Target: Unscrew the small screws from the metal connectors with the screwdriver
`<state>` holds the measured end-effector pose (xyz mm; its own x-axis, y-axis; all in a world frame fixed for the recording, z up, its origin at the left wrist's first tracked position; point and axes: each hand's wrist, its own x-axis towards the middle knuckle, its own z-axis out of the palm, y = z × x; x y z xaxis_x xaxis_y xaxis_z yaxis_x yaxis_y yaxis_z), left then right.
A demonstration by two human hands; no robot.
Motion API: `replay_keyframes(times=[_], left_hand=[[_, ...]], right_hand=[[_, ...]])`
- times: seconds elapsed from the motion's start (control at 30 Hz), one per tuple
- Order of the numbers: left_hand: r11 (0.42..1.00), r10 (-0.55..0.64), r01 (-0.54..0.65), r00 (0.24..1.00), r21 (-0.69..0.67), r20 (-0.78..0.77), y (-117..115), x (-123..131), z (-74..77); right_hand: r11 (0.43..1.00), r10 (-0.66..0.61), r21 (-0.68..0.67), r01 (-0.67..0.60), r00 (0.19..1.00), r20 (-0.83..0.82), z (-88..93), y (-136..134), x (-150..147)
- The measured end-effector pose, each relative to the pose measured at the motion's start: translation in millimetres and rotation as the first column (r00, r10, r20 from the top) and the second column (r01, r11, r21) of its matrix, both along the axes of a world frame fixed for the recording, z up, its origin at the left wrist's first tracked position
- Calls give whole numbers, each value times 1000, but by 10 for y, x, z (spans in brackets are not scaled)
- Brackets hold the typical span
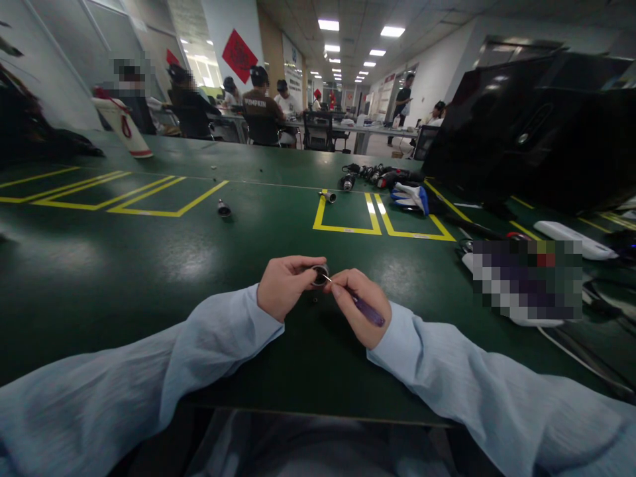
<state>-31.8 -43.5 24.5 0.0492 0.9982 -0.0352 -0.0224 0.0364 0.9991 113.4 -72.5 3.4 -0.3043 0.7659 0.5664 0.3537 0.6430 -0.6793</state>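
Note:
Near the middle of the green table (189, 258), my left hand (284, 286) is closed around a round, hollow metal part (320, 270), its dark opening turned toward me. My right hand (362, 301) grips a screwdriver (368, 310) with a purple handle. Its thin metal shaft reaches to the opening of the part; whether the tip touches anything inside cannot be seen. A tiny ring-like piece (315, 300) lies on the table just below the part. Farther off, one metal cone-shaped part (224, 209) sits on the left, and a similar one (328, 196) lies at a yellow-taped frame.
A blue and white glove (410, 198) and a heap of dark tools and cables (380, 176) lie beyond the taped frames. At right are a large black case (527, 126), a white device (575, 240) and cables. A paper cup (124, 126) stands far left. People sit behind.

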Motion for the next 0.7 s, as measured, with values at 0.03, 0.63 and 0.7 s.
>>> replay_keyframes(times=[0.03,0.63,0.7], left_hand=[[1000,1,-1,1000,1,-4,2,-1,-2],[1000,-14,14,1000,-6,12,12,-1,-24],[1000,-14,14,1000,-3,12,6,2,-20]], right_hand=[[1000,2,11,-2,1000,4,3,-5,0],[999,-13,42,13,1000,13,9,-22,8],[999,-10,38,8,1000,28,27,-38,6]])
